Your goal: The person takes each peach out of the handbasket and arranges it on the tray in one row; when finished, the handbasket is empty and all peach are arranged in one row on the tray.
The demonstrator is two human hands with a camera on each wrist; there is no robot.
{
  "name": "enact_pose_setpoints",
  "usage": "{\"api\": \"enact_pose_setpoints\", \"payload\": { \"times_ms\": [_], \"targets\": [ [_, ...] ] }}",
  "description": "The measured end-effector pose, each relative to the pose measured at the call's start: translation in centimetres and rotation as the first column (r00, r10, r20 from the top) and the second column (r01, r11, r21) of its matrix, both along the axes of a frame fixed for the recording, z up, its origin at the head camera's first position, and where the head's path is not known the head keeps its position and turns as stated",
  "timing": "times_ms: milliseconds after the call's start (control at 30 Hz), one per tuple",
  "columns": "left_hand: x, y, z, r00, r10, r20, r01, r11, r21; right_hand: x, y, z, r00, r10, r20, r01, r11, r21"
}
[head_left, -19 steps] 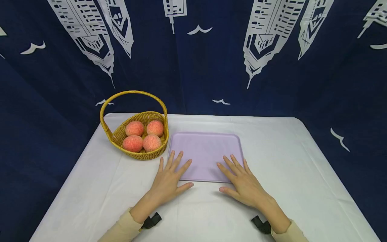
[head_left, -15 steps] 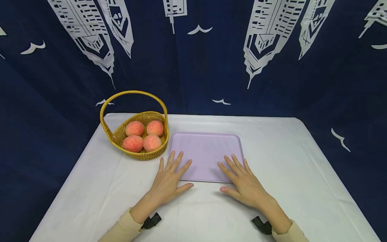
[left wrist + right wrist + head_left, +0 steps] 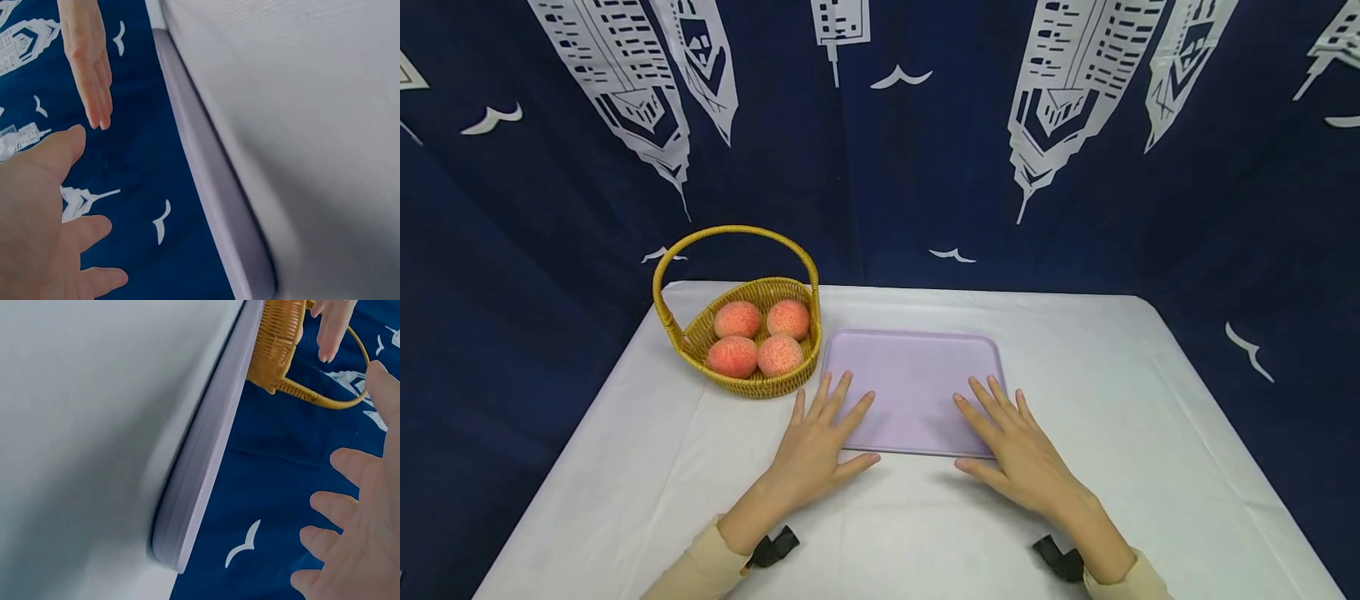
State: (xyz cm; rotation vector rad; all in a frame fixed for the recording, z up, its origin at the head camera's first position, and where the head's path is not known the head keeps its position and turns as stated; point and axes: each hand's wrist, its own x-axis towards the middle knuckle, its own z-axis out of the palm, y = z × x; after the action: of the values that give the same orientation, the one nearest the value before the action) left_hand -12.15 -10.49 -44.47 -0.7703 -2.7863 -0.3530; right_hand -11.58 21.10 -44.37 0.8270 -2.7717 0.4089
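Note:
A lilac tray [image 3: 917, 367] with a low rim lies bare on the table. My left hand [image 3: 815, 446] is held over its front left corner, fingers spread and straight, holding nothing. Over the front right corner, my right hand [image 3: 1026, 454] has its fingers spread the same way, also with nothing in it. Both wrist views show a gap between the hands and the tray's edge [image 3: 212, 181]; the right wrist view has the right hand [image 3: 359, 525] well above it. Left of the tray stands a yellow woven basket [image 3: 767, 390] with a tall handle. Several pinkish-orange peaches [image 3: 733, 357] sit inside.
A white cloth [image 3: 1097, 375] covers the table. Behind it hangs a dark blue curtain [image 3: 917, 175] with white buildings and birds. The basket's right side stands close to the tray's left edge, and its handle arches high. Black straps [image 3: 775, 547] circle the wrists.
My right hand has shifted a little to the right and slightly forward. The left hand stays almost where it was. The whole head view has drifted slightly.

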Motion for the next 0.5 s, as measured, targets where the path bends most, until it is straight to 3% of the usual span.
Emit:
{"api": "enact_pose_setpoints", "payload": {
  "times_ms": [167,300,400,500],
  "targets": [
    [-0.5,-1.1,0.9,0.999,0.025,-0.038,-0.023,0.997,0.067,-0.4,0.9,0.2,1.000,0.005,-0.029,-0.007,0.998,-0.055],
    [-1.4,-2.9,1.5,0.992,0.087,-0.094,-0.068,0.980,0.186,-0.7,2.0,0.1,1.000,-0.002,-0.016,0.000,0.992,-0.123],
    [-2.3,-4.7,1.9,0.972,0.176,-0.157,-0.116,0.937,0.330,-0.9,2.9,-0.1,0.999,-0.024,0.041,0.032,0.980,-0.194],
    [-3.4,-6.8,2.4,0.939,0.288,-0.187,-0.171,0.865,0.471,-1.2,3.8,-0.5,0.991,-0.046,0.124,0.081,0.955,-0.286]
  ]
}}
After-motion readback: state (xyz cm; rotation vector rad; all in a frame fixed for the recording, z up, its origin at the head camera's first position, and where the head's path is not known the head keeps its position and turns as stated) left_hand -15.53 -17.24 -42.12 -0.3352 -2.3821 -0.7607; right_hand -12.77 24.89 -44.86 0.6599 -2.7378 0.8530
